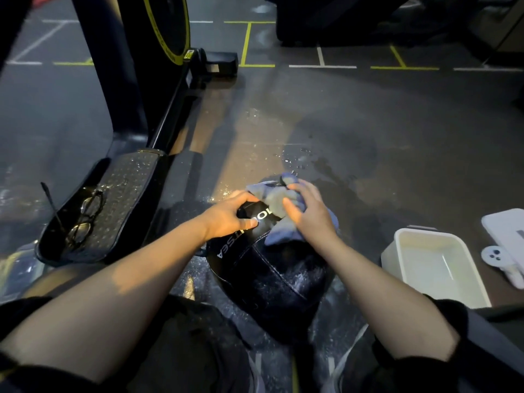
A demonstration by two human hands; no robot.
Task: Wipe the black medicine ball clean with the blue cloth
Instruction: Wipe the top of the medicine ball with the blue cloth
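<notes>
The black medicine ball (269, 276) with white lettering rests on the wet floor between my knees. The blue cloth (276, 199) lies bunched over the ball's far upper side. My right hand (309, 211) presses down on the cloth, fingers curled into its folds. My left hand (231, 212) grips the ball's upper left side, with its fingertips touching the cloth's left edge. White flecks show on the ball's lower right surface.
A white rectangular tub (433, 268) stands at the right, with white objects (507, 248) beyond it. At the left, a black exercise machine's footplate (113, 205) holds a pair of glasses (85, 219). Water is pooled on the floor (326, 163) past the ball.
</notes>
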